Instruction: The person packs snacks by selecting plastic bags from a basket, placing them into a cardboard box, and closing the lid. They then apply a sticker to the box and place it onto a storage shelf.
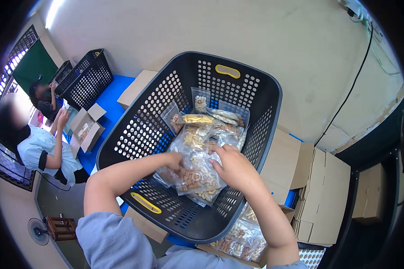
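Clear plastic bags of small pale and brown pieces [201, 177] lie heaped in a large black perforated basket [139, 130] before me. My left hand [171, 162] is closed at the left edge of a bag on the near part of the heap; motion blurs its fingertips. On the right, my right hand [233, 168] reaches over the same heap, thumb and fingers apart, touching the bags. Behind the hands, a bag of yellow sticks [197, 119] lies on top. A bag of white pieces [200, 103] leans at the basket's far wall.
Below the basket's right side, a carton holds more filled bags [244, 237]. Flattened cardboard [325, 193] stands at right. Along the blue table [114, 92] are an open carton [87, 127] and other black baskets [87, 80]. Two people work at left, near a fan [38, 231].
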### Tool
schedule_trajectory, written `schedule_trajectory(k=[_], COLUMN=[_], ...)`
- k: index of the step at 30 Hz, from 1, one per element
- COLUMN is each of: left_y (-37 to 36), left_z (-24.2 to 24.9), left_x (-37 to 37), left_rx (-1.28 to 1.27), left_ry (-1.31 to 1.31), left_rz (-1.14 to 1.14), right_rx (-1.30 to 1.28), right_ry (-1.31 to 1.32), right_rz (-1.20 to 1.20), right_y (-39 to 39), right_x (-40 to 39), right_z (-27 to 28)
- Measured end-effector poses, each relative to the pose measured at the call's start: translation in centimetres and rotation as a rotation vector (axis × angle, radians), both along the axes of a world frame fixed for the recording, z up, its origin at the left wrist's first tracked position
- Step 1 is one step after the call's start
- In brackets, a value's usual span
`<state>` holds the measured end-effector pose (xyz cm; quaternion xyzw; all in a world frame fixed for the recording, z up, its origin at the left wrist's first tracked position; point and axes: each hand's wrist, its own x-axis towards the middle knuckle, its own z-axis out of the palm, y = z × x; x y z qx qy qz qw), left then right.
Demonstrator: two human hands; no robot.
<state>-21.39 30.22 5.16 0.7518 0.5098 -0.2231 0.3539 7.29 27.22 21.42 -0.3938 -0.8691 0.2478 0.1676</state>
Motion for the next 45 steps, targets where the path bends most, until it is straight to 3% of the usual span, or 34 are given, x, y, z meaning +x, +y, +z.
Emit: schedule_trajectory(k=[2,5,7,8,11,12,14,15,17,19,21,22,23,27,32,34,36,38,42,45], left_y=[-2.6,-6.7,-10.3,-10.3,-9.3,-8.6,-7.5,-7.3,-6.9,-6.2,-4.5,-2.6,-1.2,4.7,5.8,6.5,7.9,9.9,11.4,10.5], left_z=[0.2,1.6,1.7,2.0,2.4,2.0,1.0,0.7,-2.2,-1.5,-0.2,-0.1,1.7,1.0,3.9,5.3,6.5,6.2,4.1,3.1], left_x=[3.1,8.2,9.5,9.6,9.5,9.2,8.8,9.0,8.8,8.7,8.2,7.0,6.3,0.2,-1.2,-1.0,-1.5,-3.5,-7.0,-5.9], left_rx=[-0.163,-0.258,0.302,0.302,0.579,0.585,0.673,0.609,0.552,0.440,0.430,0.567,0.565,0.710,0.761,0.806,0.874,1.103,1.194,1.087], left_ry=[-0.216,-0.023,0.208,0.209,0.086,0.083,-0.202,-0.140,-0.063,0.064,0.211,0.301,0.335,0.539,0.545,0.338,0.374,0.435,0.474,0.668], left_rz=[-0.071,-0.251,-0.299,-0.294,-0.785,-0.787,-1.074,-1.164,-1.165,-1.122,-1.026,-1.141,-0.998,-0.678,-0.533,-0.414,-0.374,-0.080,-0.103,-0.237], right_rx=[0.002,-0.033,-0.013,-0.013,-0.003,-0.011,-0.022,-0.026,-0.027,0.004,-0.026,-0.057,-0.071,-0.030,-0.072,-0.079,-0.087,-0.072,-0.071,-0.086], right_ry=[0.025,0.025,0.019,0.019,0.015,0.031,0.044,0.027,0.012,0.078,0.072,0.072,0.073,0.113,0.073,0.071,0.074,0.077,0.066,0.063], right_rz=[-0.001,0.009,0.009,0.014,0.006,0.022,0.030,0.016,0.006,0.038,0.031,0.030,0.017,0.033,0.040,0.038,0.039,0.042,0.034,0.023], right_y=[0.1,0.2,0.3,0.3,0.4,0.4,0.3,0.4,0.4,0.3,0.5,0.4,0.4,0.5,0.5,0.6,0.6,0.6,0.6,0.6], right_x=[0.0,0.5,0.5,0.6,0.9,1.0,1.0,1.0,0.8,0.7,0.9,1.0,1.0,0.8,0.8,0.9,0.8,0.9,0.8,0.8], right_z=[0.0,-0.3,-0.3,-0.4,-0.5,-0.3,-0.1,-0.1,-0.1,-0.5,0.0,0.2,0.3,-0.1,0.1,0.3,0.2,0.1,0.2,0.3])
